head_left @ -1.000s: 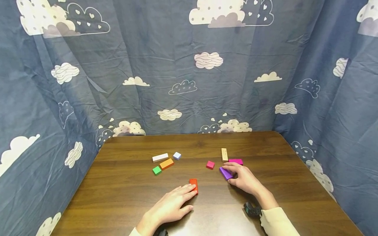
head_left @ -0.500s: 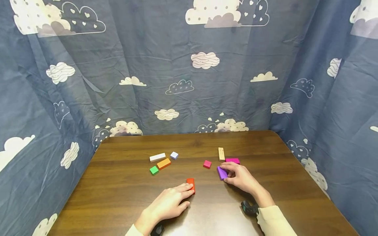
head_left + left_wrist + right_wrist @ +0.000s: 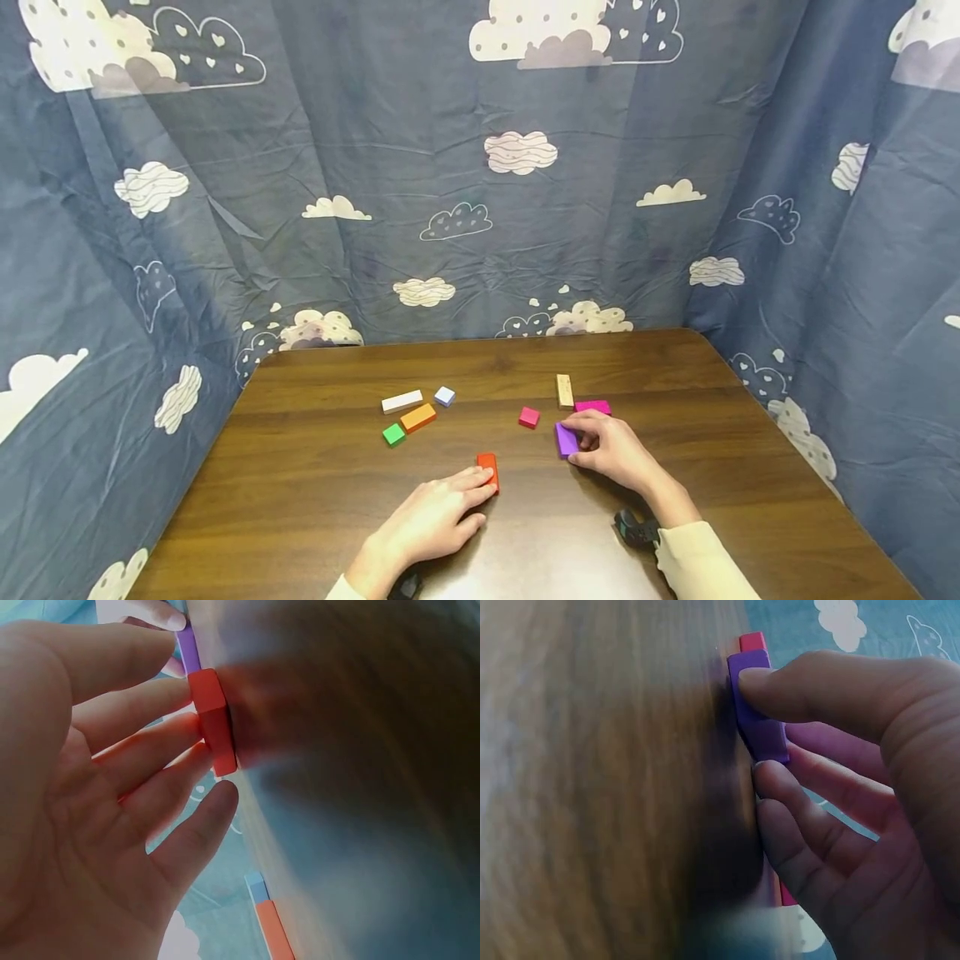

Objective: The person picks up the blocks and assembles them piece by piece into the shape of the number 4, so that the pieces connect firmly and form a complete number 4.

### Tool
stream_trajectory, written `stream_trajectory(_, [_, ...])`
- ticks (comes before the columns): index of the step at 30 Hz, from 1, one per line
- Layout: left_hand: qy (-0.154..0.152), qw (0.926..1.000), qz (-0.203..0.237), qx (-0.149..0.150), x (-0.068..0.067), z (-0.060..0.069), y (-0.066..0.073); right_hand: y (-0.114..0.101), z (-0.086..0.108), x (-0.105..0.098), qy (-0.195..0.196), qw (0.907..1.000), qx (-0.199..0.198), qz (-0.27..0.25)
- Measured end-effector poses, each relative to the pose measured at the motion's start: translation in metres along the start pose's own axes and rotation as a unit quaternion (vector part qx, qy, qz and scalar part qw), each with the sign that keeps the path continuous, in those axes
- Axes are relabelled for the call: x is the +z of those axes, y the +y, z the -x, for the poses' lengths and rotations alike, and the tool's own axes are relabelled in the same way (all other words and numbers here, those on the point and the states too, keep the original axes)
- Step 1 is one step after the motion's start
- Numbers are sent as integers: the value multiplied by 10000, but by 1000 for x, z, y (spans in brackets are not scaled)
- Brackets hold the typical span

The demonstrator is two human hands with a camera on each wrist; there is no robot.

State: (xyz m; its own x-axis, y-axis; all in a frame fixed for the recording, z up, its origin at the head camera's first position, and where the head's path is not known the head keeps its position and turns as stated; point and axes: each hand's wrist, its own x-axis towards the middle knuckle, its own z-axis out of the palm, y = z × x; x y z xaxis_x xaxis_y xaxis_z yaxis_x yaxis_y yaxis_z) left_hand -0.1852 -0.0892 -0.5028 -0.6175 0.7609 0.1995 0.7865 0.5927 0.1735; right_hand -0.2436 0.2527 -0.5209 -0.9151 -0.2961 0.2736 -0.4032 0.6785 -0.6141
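Observation:
My left hand (image 3: pixel 435 518) rests its outstretched fingertips on a red block (image 3: pixel 486 461) lying on the table. In the left wrist view those fingers touch the red block (image 3: pixel 215 724) while the thumb stays apart from it. To the right, my right hand (image 3: pixel 617 454) pinches a purple block (image 3: pixel 566 442) between thumb and fingers, low at the tabletop. The right wrist view shows the thumb across one face of the purple block (image 3: pixel 765 739); its far side is hidden. A magenta block (image 3: pixel 592 407) lies just beyond the right hand, partly covered by it.
A small crimson block (image 3: pixel 528 417) and a beige block (image 3: pixel 565 391) lie near the right hand. Farther left are white (image 3: pixel 402 402), orange (image 3: pixel 417 417), green (image 3: pixel 393 434) and pale blue (image 3: pixel 445 396) blocks. A cloud-patterned curtain (image 3: pixel 382 250) hangs behind the wooden table (image 3: pixel 300 492).
The purple block has turned slightly under my right fingers, its long side now pointing more away from me. My left hand stays on the red block. The head view has shifted a little.

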Motion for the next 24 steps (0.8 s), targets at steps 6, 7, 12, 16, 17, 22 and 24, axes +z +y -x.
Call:
stream_trajectory(6, [5,10000,-55,-2,3,1,1,-2,2,1,119,9999,-5,-6])
stream_trajectory(7, [0,10000,-63,-5,3,1,1,-2,2,1,132,9999,-5,-24])
stream_trajectory(12, [11,10000,-15,49,5,2,3,-6,2,0,184,9997,40,-180])
stream_trajectory(16, [61,9999,-12,89,5,1,2,-11,-2,1,208,9993,21,-304])
stream_trajectory(17, [67,9999,-22,94,4,2,1,-12,-4,2,202,9993,-25,-320])
stream_trajectory(22, [94,9999,-59,107,4,2,-1,-23,-15,5,190,9990,-284,-284])
stream_trajectory(24, [130,9998,-46,127,5,1,-2,-29,-19,6,198,9990,-342,-214])
